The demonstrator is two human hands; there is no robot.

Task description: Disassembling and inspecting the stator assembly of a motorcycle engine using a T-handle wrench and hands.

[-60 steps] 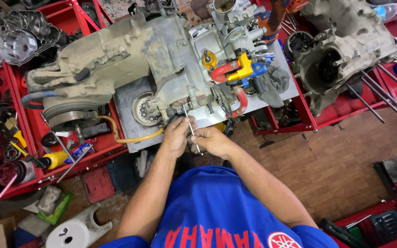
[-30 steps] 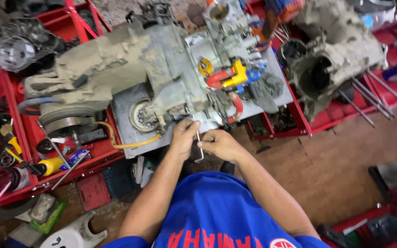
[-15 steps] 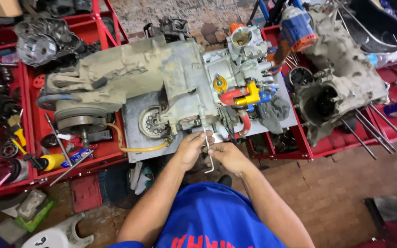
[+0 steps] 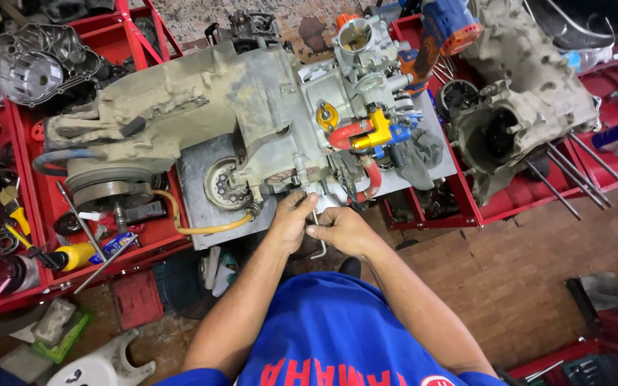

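Both hands work a bent metal tool at the engine's lower edge.

The left hand [image 4: 293,218] steadies the engine [image 4: 202,118]; the right hand [image 4: 343,230] has fingers clamped on the L-shaped key [image 4: 318,239] for leverage.

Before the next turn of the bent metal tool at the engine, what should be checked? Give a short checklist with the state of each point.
1. Right hand grips the bent metal tool: ok.
2. Left hand steadies the tool's upper end at the engine: ok.
3. Tool tip seated in the fastener: cannot tell, fingers hide it.
4. Engine rests on the grey plate: ok.
5. Yellow hose clear of the hands: ok.
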